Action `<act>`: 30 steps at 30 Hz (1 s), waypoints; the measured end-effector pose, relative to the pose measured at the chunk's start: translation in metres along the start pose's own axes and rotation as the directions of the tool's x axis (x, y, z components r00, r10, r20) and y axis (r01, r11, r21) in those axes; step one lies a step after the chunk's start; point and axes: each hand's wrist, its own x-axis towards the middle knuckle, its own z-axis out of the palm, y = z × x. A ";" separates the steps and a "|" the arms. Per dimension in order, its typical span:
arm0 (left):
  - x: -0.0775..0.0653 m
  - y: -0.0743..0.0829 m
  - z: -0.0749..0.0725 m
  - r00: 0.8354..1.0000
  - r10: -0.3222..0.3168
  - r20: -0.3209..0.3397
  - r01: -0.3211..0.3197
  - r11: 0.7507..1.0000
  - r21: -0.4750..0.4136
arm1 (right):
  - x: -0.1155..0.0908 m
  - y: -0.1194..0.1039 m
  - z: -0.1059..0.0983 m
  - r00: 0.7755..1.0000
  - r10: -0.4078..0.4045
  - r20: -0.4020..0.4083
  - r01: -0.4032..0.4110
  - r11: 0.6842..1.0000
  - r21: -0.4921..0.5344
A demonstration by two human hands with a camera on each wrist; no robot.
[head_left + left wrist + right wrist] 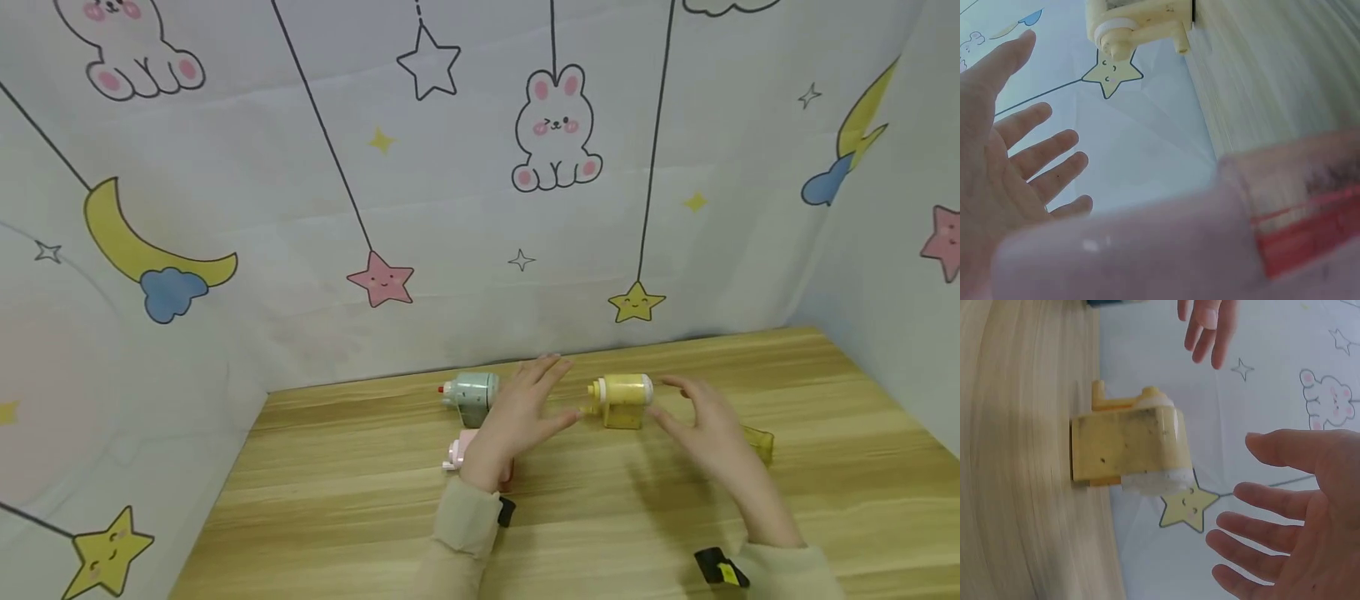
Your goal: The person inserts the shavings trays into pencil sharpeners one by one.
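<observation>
A yellow hand-crank pencil sharpener (625,402) stands upright on the table, between the two hands. To its left my left hand (522,414) has its fingers extended and spread, with the thumb pointing toward the crank (1116,402). My right hand (707,427) hovers on the other side, fingers apart and slightly bent; the right wrist view shows a gap between it and the sharpener. Both hands hold nothing. Beside the left hand are a green sharpener (468,396) and, partly hidden under the wrist, a pink sharpener (1147,250), blurred close up in the left wrist view.
A translucent yellow piece (761,443) lies on the wooden table (600,517), partly behind the right forearm. A printed cloth (465,200) with stars and rabbits hangs along the table's back edge and both sides. Black straps (720,568) are at the wrists.
</observation>
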 end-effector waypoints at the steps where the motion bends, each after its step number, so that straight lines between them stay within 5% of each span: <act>1: 0.001 0.001 0.001 1.000 0.003 0.001 -0.003 1.000 -0.005 | 0.000 0.002 -0.002 1.000 0.000 0.002 0.000 1.000 -0.009; 15: 0.013 0.009 0.013 0.998 -0.044 0.047 0.047 0.997 -0.056 | -0.006 0.046 -0.029 0.994 0.094 0.049 -0.086 0.985 -0.148; 30: 0.020 0.013 0.022 0.997 -0.054 0.056 0.058 0.996 -0.073 | -0.012 0.068 -0.037 0.969 0.171 0.176 -0.128 0.965 -0.229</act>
